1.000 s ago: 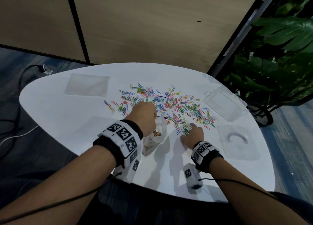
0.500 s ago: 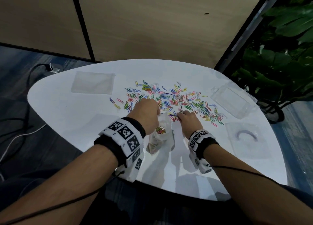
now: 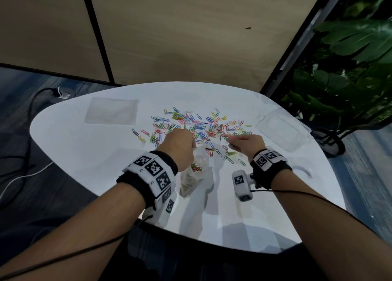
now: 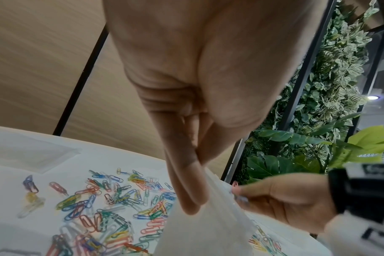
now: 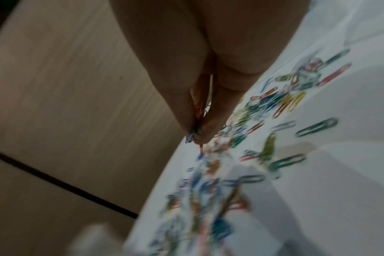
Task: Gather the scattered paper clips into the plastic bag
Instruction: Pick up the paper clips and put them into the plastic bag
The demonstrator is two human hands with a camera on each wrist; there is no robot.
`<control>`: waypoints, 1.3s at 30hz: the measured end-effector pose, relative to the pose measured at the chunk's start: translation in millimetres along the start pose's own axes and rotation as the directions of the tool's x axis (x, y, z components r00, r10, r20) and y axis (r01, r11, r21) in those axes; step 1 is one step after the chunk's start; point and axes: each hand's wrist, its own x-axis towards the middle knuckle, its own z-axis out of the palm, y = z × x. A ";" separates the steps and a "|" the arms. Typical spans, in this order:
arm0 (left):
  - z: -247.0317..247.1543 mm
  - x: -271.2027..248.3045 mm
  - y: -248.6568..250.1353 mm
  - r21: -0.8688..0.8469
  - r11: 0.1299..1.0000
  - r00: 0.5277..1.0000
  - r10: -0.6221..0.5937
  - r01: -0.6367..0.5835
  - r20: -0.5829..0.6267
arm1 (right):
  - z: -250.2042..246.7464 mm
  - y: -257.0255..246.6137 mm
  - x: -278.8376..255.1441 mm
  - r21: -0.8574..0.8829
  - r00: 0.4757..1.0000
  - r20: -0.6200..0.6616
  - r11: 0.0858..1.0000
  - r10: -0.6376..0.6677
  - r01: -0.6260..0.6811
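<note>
a person's two hands work over a white rounded bench point(image 3: 84, 153). the left hand point(image 3: 179, 145) pinches the top edge of a clear plastic bag point(image 3: 196, 174) between thumb and fingers point(image 4: 186, 190), so the bag hangs upright, long axis running up and down, mouth at the top, its bottom on the bench near the front edge. the head view shows a few coloured clips already inside it; the left wrist view shows only the bag's pale upper wall and the pinch on it. the right hand point(image 3: 247, 144), just right of the bag mouth, has its fingers pressed together, pinching a small bunch of paper clips point(image 5: 195, 133), which only the right wrist view makes clear, though blurred. the scattered paper clips point(image 3: 197, 126) lie flat in a wide band across the middle of the bench, pointing every way. a flat clear bag point(image 3: 111, 111) lies at the far left, and a clear plastic box point(image 3: 282, 130) at the right.
</note>
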 end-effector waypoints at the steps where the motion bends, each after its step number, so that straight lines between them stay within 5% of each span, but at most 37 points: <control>1: 0.3 -0.2 2.7 -0.024 1.000 1.000 -0.007 0.007 0.006 | 0.2 -7.5 -6.0 0.206 0.998 0.057 0.978 0.006 -0.017; 3: 0.6 -0.9 7.2 -0.080 0.997 1.000 -0.021 0.022 0.011 | 4.6 -22.9 -30.6 0.457 0.976 0.217 0.885 -0.010 -0.093; 7: 4.8 -0.4 11.1 -0.131 0.991 0.999 -0.032 0.029 -0.019 | 22.5 -30.5 -84.8 0.498 0.904 0.427 0.842 -0.028 -0.209; 10: 9.6 -0.9 12.9 -0.166 0.985 0.999 -0.039 0.036 -0.016 | 32.5 -17.7 -98.0 0.091 0.939 0.265 0.975 -0.219 0.202; 13: 11.9 -2.6 17.4 -0.170 0.985 1.000 -0.020 0.021 0.008 | 37.3 -12.9 -98.2 -0.284 0.881 0.254 0.840 -0.398 0.462; 20: 15.2 0.0 24.3 -0.165 0.986 1.000 0.009 -0.012 -0.015 | 36.0 -22.5 -91.2 -0.484 0.785 0.465 0.625 -0.409 0.612; 26: 17.6 10.2 20.3 -0.176 0.984 1.000 -0.004 0.002 -0.012 | 18.3 -43.6 -76.7 -0.380 0.736 0.591 0.692 -0.329 0.614; 29: 19.1 9.6 18.3 -0.177 0.984 0.999 -0.006 0.000 -0.034 | -0.8 -44.1 -49.7 -0.203 0.767 0.575 0.859 -0.285 0.471; 31: 19.4 7.6 17.1 -0.169 0.986 0.999 -0.001 -0.008 -0.052 | -18.5 -32.5 -20.1 -0.229 0.851 0.435 0.879 -0.293 0.419; 32: 19.2 6.5 16.7 -0.162 0.987 0.999 0.001 -0.010 -0.053 | -28.0 -22.4 -2.8 -0.357 0.889 0.345 0.834 -0.301 0.421; 34: 18.2 4.5 16.2 -0.145 0.989 0.999 0.011 -0.017 -0.043 | -49.4 7.1 34.0 -0.728 0.925 0.263 0.573 -0.273 0.376; 36: 16.4 3.8 15.2 -0.121 0.992 0.999 0.028 -0.032 -0.039 | -64.2 41.1 61.2 -0.886 0.961 0.252 0.371 -0.117 0.278; 39: 14.6 4.6 12.8 -0.079 0.996 0.998 0.041 -0.044 -0.042 | -68.7 78.3 82.9 -0.907 0.964 0.261 0.329 -0.054 0.264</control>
